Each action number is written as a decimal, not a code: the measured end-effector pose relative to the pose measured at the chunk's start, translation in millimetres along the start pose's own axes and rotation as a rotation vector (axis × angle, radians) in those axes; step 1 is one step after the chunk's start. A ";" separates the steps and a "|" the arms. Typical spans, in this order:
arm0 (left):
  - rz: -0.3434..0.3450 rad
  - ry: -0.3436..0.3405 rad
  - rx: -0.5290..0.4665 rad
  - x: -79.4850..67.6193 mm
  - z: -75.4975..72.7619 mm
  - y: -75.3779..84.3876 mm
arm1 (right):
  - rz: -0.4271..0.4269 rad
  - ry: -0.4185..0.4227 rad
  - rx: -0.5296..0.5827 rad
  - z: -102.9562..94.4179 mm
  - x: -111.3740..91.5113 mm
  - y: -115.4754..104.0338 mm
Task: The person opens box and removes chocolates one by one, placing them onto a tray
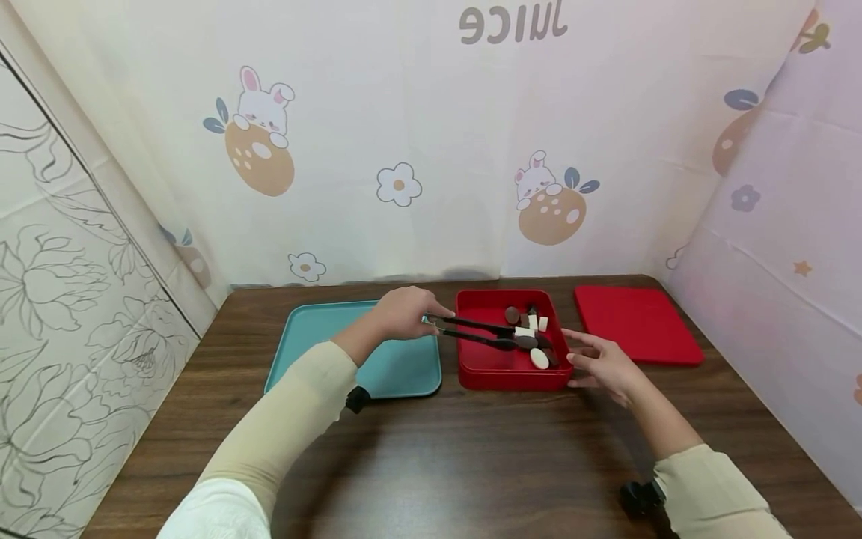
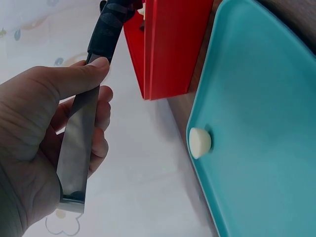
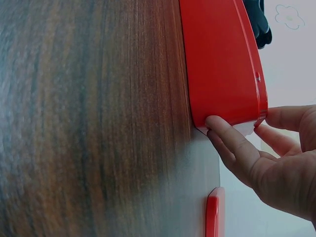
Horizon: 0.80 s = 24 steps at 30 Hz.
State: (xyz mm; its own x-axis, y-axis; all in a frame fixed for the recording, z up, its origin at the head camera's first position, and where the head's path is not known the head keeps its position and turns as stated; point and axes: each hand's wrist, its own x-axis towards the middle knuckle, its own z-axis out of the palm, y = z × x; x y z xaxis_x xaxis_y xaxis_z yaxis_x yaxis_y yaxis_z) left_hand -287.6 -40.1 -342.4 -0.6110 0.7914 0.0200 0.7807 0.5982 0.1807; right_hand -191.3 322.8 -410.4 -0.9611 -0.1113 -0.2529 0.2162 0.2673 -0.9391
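Observation:
My left hand (image 1: pixel 404 313) grips a pair of tongs (image 1: pixel 471 340) with metal handles and black ends, thumb along the metal in the left wrist view. The tongs reach over the left wall of a red box (image 1: pixel 485 380). Their tips lie among several brown and white pieces like chocolates, close about a white block (image 1: pixel 524 332). An oval white piece (image 1: pixel 539 358) lies nearer the front. My right hand (image 1: pixel 604 364) touches the right side of the box with extended, spread fingers (image 3: pixel 232 138) around its corner; the tongs' black ends (image 3: pixel 257 22) show above the far rim.
A teal tray (image 1: pixel 404 374) lies left of the box, under my left forearm. One cream-coloured round piece (image 2: pixel 200 143) sits near its edge. To the right lies a flat red lid-like panel (image 1: pixel 640 326). A patterned curtain (image 1: pixel 438 135) hangs behind the wooden table (image 1: pixel 458 464).

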 end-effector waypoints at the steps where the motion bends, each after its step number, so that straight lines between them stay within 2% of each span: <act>1: 0.002 0.005 -0.003 -2.3 -1.5 -1.1 | 0.005 0.005 0.003 0.0 0.1 -0.2; 13: -0.008 0.066 0.011 -27.6 -7.7 -12.2 | 0.022 0.003 0.002 1.2 -2.0 -1.5; 24: -0.041 0.149 -0.062 -53.5 -11.8 -22.4 | 0.004 0.009 -0.006 1.6 -2.4 -1.7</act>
State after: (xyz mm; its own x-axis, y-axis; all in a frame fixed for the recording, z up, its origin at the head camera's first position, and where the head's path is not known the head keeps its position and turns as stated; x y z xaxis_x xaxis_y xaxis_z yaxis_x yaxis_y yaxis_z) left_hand -274.0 -97.3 -335.9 -0.6588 0.7358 0.1565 0.7476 0.6173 0.2451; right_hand -189.1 321.0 -408.6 -0.9616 -0.1019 -0.2549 0.2192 0.2737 -0.9365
